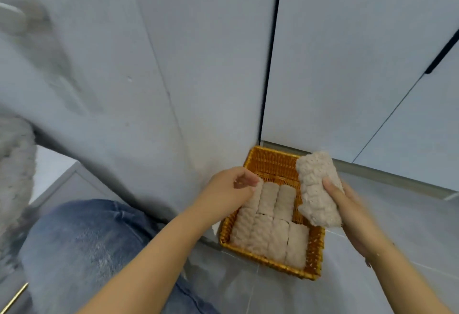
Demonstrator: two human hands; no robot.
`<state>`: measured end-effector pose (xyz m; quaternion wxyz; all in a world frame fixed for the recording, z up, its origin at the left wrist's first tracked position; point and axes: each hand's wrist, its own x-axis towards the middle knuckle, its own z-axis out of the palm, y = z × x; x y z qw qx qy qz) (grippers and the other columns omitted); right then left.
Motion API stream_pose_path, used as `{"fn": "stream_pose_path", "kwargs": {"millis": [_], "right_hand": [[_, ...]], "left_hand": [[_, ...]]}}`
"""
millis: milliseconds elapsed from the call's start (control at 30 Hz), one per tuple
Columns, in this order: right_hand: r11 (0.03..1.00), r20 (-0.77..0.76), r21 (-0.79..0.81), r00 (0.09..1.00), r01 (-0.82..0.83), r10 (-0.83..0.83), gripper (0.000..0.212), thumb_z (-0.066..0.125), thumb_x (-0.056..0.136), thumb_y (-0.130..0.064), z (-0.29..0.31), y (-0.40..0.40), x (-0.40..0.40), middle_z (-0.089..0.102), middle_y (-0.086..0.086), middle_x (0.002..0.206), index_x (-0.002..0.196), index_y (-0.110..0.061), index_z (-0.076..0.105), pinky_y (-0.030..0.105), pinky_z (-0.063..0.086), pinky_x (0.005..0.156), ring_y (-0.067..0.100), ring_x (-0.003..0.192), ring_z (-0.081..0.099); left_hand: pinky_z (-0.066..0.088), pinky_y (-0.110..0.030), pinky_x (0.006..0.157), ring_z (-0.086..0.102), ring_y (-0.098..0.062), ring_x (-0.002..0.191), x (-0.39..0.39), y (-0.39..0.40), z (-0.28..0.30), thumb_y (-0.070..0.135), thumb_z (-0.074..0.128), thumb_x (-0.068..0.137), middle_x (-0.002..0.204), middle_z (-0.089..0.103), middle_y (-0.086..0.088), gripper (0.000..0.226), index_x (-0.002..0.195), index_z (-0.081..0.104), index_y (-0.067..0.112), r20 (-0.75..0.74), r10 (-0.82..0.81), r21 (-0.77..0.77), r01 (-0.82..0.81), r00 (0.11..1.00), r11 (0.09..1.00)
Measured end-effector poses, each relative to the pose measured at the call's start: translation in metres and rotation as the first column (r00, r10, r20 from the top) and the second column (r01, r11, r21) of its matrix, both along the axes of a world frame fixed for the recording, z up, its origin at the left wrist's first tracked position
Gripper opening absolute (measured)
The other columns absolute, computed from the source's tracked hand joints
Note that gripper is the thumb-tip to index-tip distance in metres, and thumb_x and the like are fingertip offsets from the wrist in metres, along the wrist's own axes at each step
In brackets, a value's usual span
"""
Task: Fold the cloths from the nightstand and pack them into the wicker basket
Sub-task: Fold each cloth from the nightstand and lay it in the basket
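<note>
Risk lies at the wicker basket (273, 162) on the floor: right hand (347, 204) grips a folded cloth (315, 189) over its 2 o'clock gap, left hand (231, 189) pinches a packed roll (255, 195) at 11 o'clock, and forcing it in could unroll neighbours.

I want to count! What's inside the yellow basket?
Seven folded cloths show inside the wicker basket, with a gap at its far right. The left hand covers part of one; anything underneath is hidden.

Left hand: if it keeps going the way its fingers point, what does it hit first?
Probably the folded cloths in the far row of the wicker basket; the left hand fingertips already sit at the leftmost one. Depth is uncertain.
</note>
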<state>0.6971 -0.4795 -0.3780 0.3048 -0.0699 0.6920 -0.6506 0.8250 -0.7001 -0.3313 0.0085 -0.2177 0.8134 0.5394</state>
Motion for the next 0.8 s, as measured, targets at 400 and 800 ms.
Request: {"fn": "stream_pose_path", "kwargs": {"millis": [400, 800], "right_hand": [[0.848, -0.138, 0.428, 0.950, 0.313, -0.281, 0.036, 0.050, 0.099, -0.035, -0.166, -0.032, -0.085, 0.058, 0.012, 0.115, 0.124, -0.015, 0.033, 0.035, 0.048, 0.068, 0.022, 0.087, 0.059], [0.467, -0.177, 0.872, 0.984, 0.145, 0.026, 0.046, 0.040, 0.100, -0.021, -0.279, -0.078, -0.109, 0.040, 0.024, 0.133, 0.140, -0.002, 0.027, 0.044, 0.040, 0.096, 0.039, 0.120, 0.044]], "left_hand": [[0.046, -0.022, 0.093, 0.056, -0.007, 0.109, -0.083, -0.013, -0.134, 0.015, 0.055, 0.093, 0.114, 0.062, 0.008, 0.023, 0.110, 0.063, 0.026, 0.315, -0.118, -0.143, 0.170, 0.942, 0.975], [0.042, -0.011, 0.084, 0.055, 0.000, 0.102, -0.093, -0.007, -0.181, 0.013, 0.053, 0.095, 0.109, 0.061, 0.013, 0.022, 0.106, 0.061, 0.030, 0.356, -0.152, -0.036, 0.176, 0.922, 0.984]]}}
